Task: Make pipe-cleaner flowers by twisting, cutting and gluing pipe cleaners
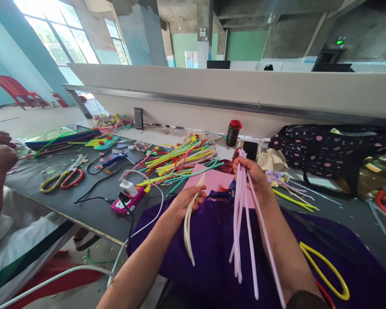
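My left hand (pixel 189 200) is closed around a few cream pipe cleaners (pixel 188 231), whose curved lower ends hang over the dark purple cloth (pixel 212 253). To its right, my right hand (pixel 252 174) grips a bundle of pale pink pipe cleaners (pixel 239 227) near their upper ends. Most of that bundle hangs straight down, while two strands splay out to the right. Behind and between my hands lies a blue glue gun (pixel 223 194) on a pink sheet (pixel 197 171), partly hidden by the bundle.
A heap of colourful pipe cleaners (pixel 180 161) covers the table's middle. Leftward are a magenta power strip (pixel 128 201), scissors (pixel 64 177) and another glue gun (pixel 114 159). A bottle (pixel 233 134) and black patterned bag (pixel 309 150) stand behind. A co-worker's hand (pixel 1 154) shows at far left.
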`<control>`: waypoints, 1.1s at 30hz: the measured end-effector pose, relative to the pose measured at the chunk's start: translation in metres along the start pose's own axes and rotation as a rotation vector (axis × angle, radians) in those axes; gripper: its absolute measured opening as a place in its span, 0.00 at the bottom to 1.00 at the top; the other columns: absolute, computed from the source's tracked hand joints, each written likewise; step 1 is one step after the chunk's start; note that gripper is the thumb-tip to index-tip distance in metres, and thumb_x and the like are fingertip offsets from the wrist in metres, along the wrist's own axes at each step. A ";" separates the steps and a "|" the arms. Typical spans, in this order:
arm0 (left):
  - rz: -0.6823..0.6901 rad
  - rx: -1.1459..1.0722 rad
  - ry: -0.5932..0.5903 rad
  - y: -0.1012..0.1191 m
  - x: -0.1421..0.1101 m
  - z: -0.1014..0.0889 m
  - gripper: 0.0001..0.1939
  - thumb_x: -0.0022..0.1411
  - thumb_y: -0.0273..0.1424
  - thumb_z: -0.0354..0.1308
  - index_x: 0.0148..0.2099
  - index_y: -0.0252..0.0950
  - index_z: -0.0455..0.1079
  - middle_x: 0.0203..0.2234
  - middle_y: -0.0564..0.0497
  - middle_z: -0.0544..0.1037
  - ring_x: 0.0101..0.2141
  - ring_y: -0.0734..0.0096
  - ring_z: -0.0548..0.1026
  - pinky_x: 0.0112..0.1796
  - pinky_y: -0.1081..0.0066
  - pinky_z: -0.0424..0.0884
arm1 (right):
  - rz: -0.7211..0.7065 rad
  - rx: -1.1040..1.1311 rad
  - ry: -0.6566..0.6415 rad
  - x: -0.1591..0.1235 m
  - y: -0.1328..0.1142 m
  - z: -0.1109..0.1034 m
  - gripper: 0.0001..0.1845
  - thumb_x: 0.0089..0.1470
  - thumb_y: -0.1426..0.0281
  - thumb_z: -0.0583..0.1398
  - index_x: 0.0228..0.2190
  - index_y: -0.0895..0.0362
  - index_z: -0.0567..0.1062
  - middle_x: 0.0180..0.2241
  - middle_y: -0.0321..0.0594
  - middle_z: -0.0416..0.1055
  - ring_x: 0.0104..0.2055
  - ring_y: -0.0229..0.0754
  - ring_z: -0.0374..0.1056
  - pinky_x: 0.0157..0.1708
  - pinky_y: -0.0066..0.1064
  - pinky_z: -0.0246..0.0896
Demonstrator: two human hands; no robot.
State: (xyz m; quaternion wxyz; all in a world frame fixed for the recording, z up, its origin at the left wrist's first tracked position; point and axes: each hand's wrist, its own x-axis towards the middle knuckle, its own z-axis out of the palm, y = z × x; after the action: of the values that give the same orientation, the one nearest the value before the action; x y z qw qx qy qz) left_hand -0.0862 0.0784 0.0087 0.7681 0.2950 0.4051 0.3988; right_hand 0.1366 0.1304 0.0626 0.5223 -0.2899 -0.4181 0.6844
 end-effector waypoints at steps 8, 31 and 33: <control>0.178 0.767 0.334 -0.017 0.033 -0.016 0.09 0.57 0.27 0.47 0.42 0.34 0.58 0.23 0.53 0.70 0.18 0.79 0.72 0.14 0.83 0.61 | 0.009 0.006 -0.021 0.000 0.000 -0.003 0.11 0.43 0.64 0.60 0.20 0.59 0.67 0.13 0.29 0.57 0.11 0.27 0.47 0.08 0.20 0.42; 0.450 1.466 0.198 -0.047 -0.004 0.024 0.11 0.54 0.28 0.49 0.40 0.39 0.68 0.34 0.50 0.74 0.37 0.67 0.72 0.36 0.72 0.63 | -0.032 -0.066 0.013 0.001 0.006 -0.003 0.11 0.43 0.65 0.60 0.20 0.60 0.68 0.14 0.31 0.58 0.13 0.29 0.51 0.11 0.22 0.45; 0.447 1.438 0.211 -0.048 -0.004 0.024 0.13 0.52 0.26 0.50 0.41 0.39 0.67 0.35 0.49 0.74 0.37 0.67 0.71 0.37 0.73 0.63 | -0.026 -0.061 0.009 0.000 0.005 -0.003 0.11 0.44 0.65 0.59 0.19 0.60 0.68 0.14 0.31 0.57 0.13 0.28 0.50 0.11 0.21 0.45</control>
State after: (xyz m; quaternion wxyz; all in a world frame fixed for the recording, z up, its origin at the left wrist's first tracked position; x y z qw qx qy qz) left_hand -0.0493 0.0473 -0.0154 0.2448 0.7581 0.5672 0.2088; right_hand 0.1364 0.1308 0.0565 0.5238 -0.3034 -0.4401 0.6632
